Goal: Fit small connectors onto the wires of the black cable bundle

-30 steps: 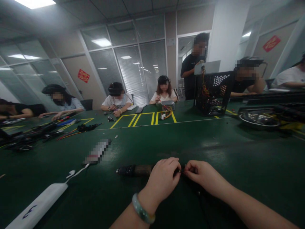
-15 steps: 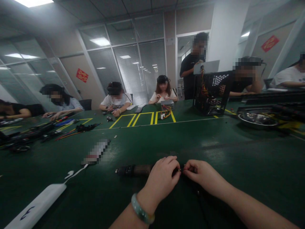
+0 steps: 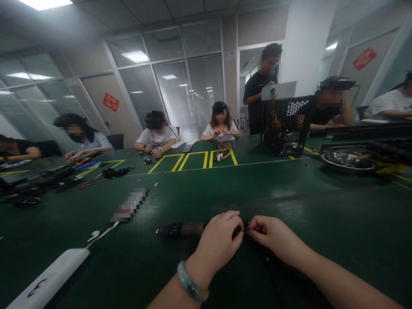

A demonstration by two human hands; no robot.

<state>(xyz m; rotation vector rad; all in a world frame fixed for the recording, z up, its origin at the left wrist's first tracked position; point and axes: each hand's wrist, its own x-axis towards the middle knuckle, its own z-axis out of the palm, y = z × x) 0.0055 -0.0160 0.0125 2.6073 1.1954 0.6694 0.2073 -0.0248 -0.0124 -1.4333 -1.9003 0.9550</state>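
Observation:
A dark cylindrical tool that looks like an electric screwdriver [image 3: 189, 230] lies on the green table, its metal tip to the left. My left hand [image 3: 220, 236] lies over its right end, hiding it, with thumb and fingers pinched together. Close on the right, my right hand [image 3: 268, 234] has its fingers closed in a pinch. A tiny gold-coloured part [image 3: 242, 229] shows between the fingertips of both hands; its kind is too small to make out. Something dark, perhaps a cord, runs down below my right hand.
A white power strip [image 3: 54, 274] with a cable lies at the left, near a blurred-out phone-like slab [image 3: 130, 206]. Dark parts and wires [image 3: 114, 172] are heaped farther left. At the back stand a computer case [image 3: 286, 124] and a metal bowl [image 3: 347, 162]. Several people work around the table.
My hands keep the same pinch in almost the same place. Across the table, the hands of a person in the middle have shifted slightly.

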